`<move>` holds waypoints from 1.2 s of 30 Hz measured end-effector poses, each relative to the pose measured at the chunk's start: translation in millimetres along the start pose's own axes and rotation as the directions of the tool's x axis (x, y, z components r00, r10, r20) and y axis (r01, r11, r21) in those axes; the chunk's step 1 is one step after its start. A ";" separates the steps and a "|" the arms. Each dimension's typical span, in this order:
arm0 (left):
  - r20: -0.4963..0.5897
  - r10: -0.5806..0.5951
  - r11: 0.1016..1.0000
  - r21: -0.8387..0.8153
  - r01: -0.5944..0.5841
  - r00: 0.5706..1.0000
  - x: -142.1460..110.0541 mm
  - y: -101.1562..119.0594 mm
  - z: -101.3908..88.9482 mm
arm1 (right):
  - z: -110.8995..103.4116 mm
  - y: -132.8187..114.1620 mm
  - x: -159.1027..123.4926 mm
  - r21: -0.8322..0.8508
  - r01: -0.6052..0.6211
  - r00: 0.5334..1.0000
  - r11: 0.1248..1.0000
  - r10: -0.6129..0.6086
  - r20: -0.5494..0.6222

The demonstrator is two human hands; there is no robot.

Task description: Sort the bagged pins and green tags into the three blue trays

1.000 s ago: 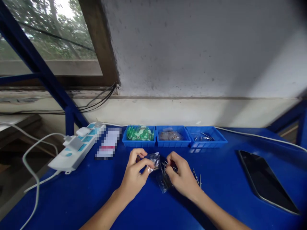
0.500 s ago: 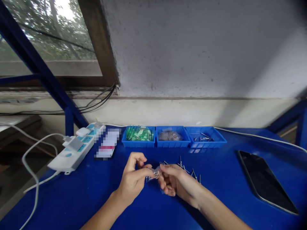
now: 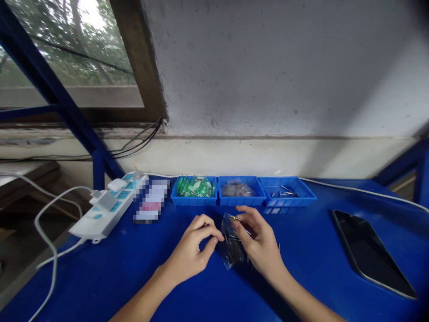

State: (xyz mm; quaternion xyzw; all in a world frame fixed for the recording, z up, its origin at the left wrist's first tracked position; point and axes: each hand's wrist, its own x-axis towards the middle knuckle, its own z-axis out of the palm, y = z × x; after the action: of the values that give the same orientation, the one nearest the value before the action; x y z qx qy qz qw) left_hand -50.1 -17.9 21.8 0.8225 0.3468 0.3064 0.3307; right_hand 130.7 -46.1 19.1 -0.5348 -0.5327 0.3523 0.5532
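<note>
Small clear bag in your right hand, left hand just beside it

Your right hand [image 3: 259, 239], a little right of the lower middle of the frame, pinches a small clear bag [image 3: 227, 223] between thumb and fingers, with brassy metal bits showing near the fingertips. Your left hand [image 3: 192, 248] is just left of it, its fingers curled and the thumb and forefinger tips close together; you cannot tell from here whether they grip anything. Below the small bag, a second clear bag [image 3: 231, 259] lies on the blue table [image 3: 201, 295], and some thin metal pins are partly hidden by your right hand.

Across the middle of the frame, three blue trays stand in a row: the left tray [image 3: 194, 202] holds green packets [image 3: 194, 187], the middle tray [image 3: 241, 202] holds clear packets [image 3: 237, 188], and the right tray [image 3: 306, 196] holds a few loose metal pieces [image 3: 287, 193]. A dark phone [image 3: 373, 252] lies at the lower right, and a white power strip [image 3: 107, 208] at the left
</note>
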 end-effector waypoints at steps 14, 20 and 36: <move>-0.293 -0.100 0.986 -0.159 0.054 0.951 3.8 -8.4 7.3 | 3.8 -4.7 -7.9 -0.281 0.187 0.974 0.941 -0.142 0.174; -0.246 0.279 0.958 0.143 -0.250 0.928 -0.1 -6.1 7.7 | 8.2 -4.7 0.1 0.255 -0.400 0.904 0.880 0.334 0.266; -0.030 -0.160 0.925 0.346 0.161 0.987 -3.1 0.2 27.9 | -69.2 -11.6 54.2 -0.743 0.335 0.691 0.579 -0.688 -0.224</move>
State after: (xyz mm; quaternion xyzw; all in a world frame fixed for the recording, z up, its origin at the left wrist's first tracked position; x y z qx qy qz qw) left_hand -31.4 -29.6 4.5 0.8364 0.4618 0.2131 0.2042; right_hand 205.4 -11.1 51.5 -0.5767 -0.5959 -0.1867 0.5267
